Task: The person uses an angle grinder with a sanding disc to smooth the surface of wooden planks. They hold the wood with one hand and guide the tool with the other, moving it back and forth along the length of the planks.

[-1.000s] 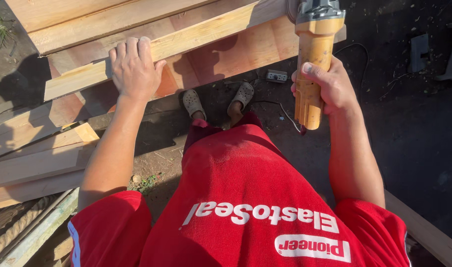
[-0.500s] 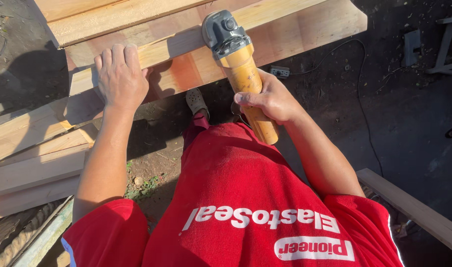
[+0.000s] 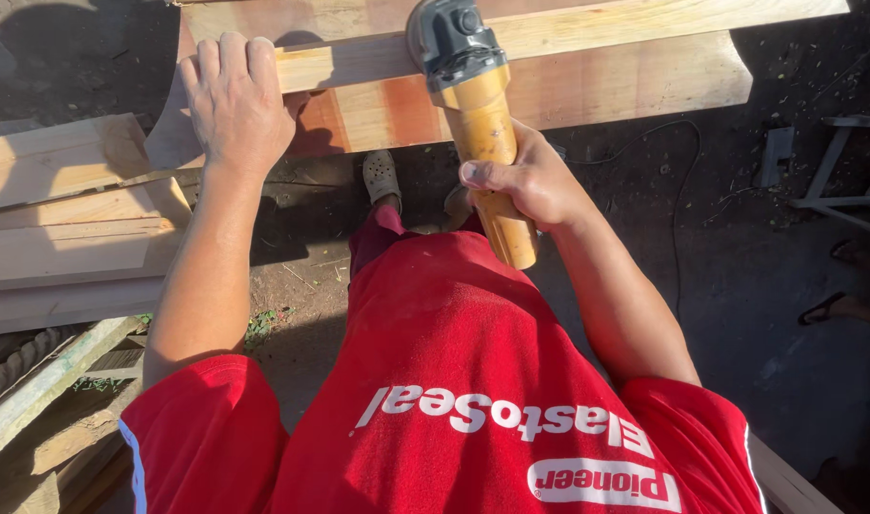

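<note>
Grinder [image 3: 473, 105], upper centre: likely heavy, rigid; right hand [image 3: 530, 181] clenched round its yellow body, the best hold. Left hand [image 3: 235, 105], upper left, lies flat and unclenched on stiff plank [image 3: 587, 24].

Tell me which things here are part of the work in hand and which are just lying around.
In use:
- yellow angle grinder, gripped by right hand
- pale plank, pressed by left hand
- wider reddish board beneath

Lying about:
- stacked boards at left
- black cable on ground
- metal frame at right
</note>
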